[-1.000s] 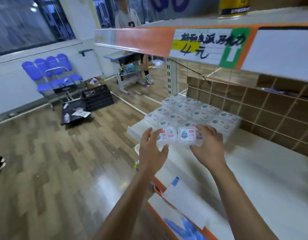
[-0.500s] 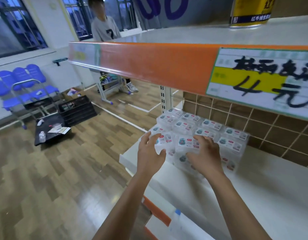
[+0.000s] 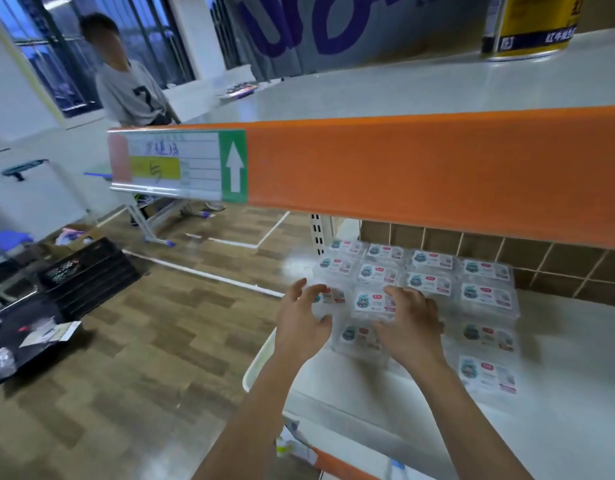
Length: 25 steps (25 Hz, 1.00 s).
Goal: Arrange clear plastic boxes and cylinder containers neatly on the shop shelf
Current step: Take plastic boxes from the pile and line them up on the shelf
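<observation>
Shelving job, left to right. Way off left a black slatted plastic crate (image 3: 88, 271) sits on the wood floor, well apart from the action, so probably spare stock. Above it the orange shelf edge strip (image 3: 437, 168) carries a white price label with a green arrow (image 3: 181, 164).

Under that, the left hand (image 3: 301, 327) hovers at the left side of the stacks with its fingers spread wide, gripping nothing. My guess is it's there as a stop so the row doesn't slide off the end.

Just right of it is the small clear plastic box with a cartoon sticker (image 3: 372, 301), topmost on the front stack. The right hand (image 3: 408, 323) lies over it, fingers across the lid. It's too blurry to tell whether it's pinching or only pressing.

The rest of the clear boxes (image 3: 486, 296) sit in tidy stacked rows on the white lower shelf (image 3: 558, 410), stickers facing up and out so shoppers can read them.

Up top right stands a yellow tin can (image 3: 527, 26). No clear cylinders in sight.
</observation>
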{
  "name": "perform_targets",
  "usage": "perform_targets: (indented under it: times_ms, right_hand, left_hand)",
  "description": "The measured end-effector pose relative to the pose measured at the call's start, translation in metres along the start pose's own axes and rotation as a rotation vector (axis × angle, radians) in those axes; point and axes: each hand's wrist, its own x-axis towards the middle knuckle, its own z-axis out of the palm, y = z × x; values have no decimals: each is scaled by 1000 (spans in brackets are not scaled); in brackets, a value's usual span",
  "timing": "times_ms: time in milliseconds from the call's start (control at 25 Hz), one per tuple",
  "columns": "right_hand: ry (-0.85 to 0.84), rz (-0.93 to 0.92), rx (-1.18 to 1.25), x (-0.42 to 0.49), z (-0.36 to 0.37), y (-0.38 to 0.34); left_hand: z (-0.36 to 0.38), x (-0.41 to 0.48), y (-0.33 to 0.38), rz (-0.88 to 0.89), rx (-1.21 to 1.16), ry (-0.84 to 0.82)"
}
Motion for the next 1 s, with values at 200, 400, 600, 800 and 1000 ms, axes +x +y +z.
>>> perform_targets:
  times_ms: [200,400,600,800,1000]
  right_hand:
    - [56,60,-45,-3,13,-7]
    - [94,91,-26,-6,20,-15]
    - [149,90,-63,-9,26,-21]
    - [155,119,-93,-7,27,-26]
    - [163,157,-45,-4,29,-29]
  left_hand:
    - [4,20,-15,92,-45,-62]
    - [5,28,-18,89,-104,-74]
    - [2,30,-22,102,-107,-124]
    - [-2,30,-21,108,-105,-155]
    - [-1,32,-21,77,-103,-182]
